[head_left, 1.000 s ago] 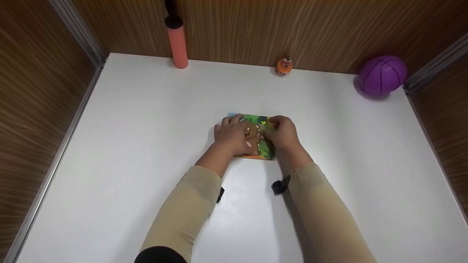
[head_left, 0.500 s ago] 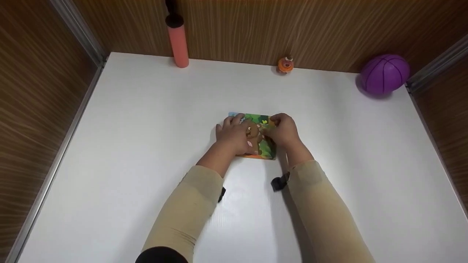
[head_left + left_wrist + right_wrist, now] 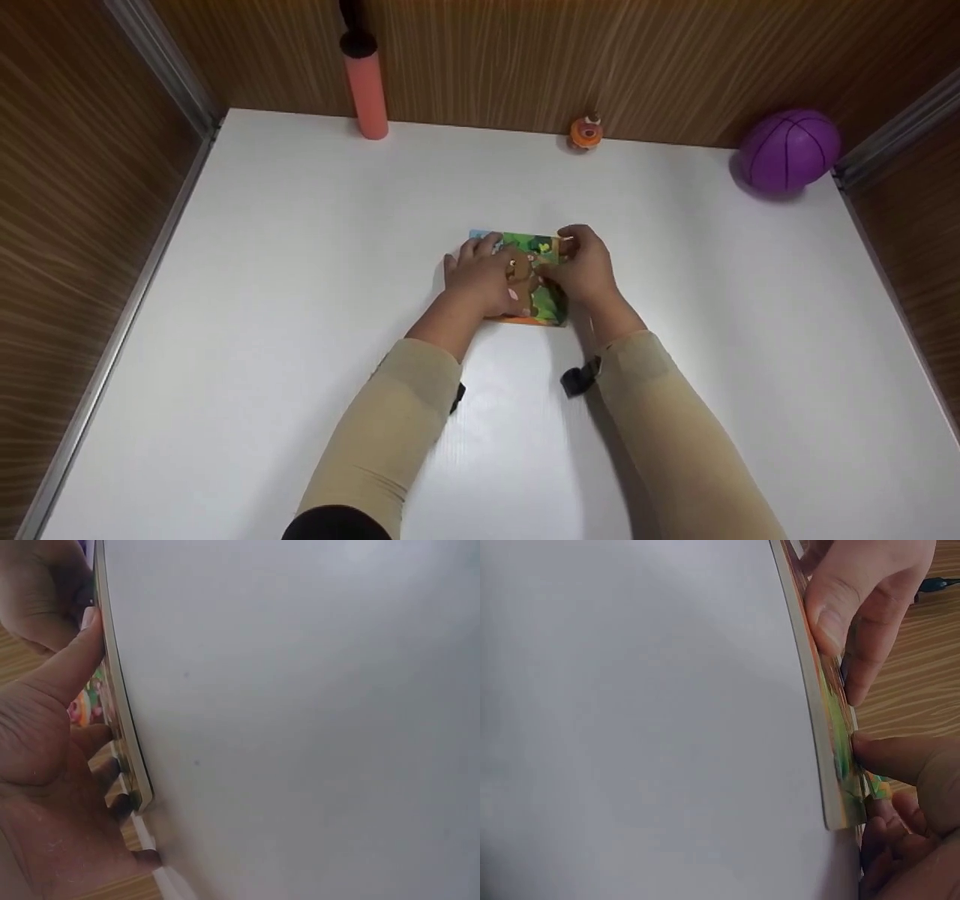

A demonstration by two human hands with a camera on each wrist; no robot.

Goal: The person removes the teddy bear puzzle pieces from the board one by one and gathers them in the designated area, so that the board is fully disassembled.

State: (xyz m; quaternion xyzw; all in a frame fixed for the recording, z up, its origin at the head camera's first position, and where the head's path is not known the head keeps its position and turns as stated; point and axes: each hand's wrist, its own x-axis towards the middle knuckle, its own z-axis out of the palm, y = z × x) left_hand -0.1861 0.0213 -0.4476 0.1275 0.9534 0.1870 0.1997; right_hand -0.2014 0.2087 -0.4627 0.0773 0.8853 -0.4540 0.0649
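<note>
A thin puzzle board (image 3: pixel 525 304) with a cartoon brown animal on green lies flat on the white table. My left hand (image 3: pixel 478 281) rests over its left part, fingers spread and the thumb (image 3: pixel 75 652) pressing on the picture. At the upper right corner, my right hand (image 3: pixel 586 266) pinches a small green and orange puzzle piece (image 3: pixel 881 786) between thumb and curled fingers. That piece is tilted up from the board and mostly hidden by the hand. In the right wrist view the board's pale edge (image 3: pixel 814 701) shows side-on.
Along the back of the white table (image 3: pixel 300 247) stand a coral-coloured cylinder (image 3: pixel 367 97) with a black top, a small orange figure (image 3: pixel 586 133) and a purple ball (image 3: pixel 789 152). Wood-grain panels (image 3: pixel 480 60) wall the back and sides.
My right hand's fingers have shifted slightly up at the corner, and a pale edge of the piece now shows there. My left hand stays nearly still on the board.
</note>
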